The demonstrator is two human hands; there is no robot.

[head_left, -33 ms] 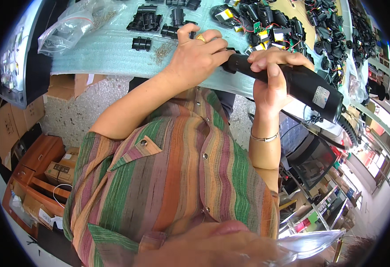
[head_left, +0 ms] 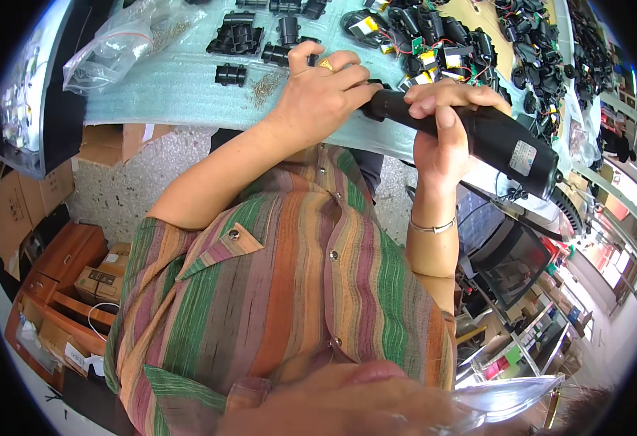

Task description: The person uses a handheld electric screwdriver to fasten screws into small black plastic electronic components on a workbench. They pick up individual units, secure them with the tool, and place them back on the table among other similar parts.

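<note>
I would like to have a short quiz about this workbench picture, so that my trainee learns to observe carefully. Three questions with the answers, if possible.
1. Which hand is wrapped around the body of the black power tool? A) the left B) the right C) neither
2. True or false: a metal bracelet is worn on the right wrist.
3. Fill in: on the light blue mat, the pile of small metal pieces lies to the ____ of the left hand.

Key:
1. B, the right hand
2. True
3. left
</note>
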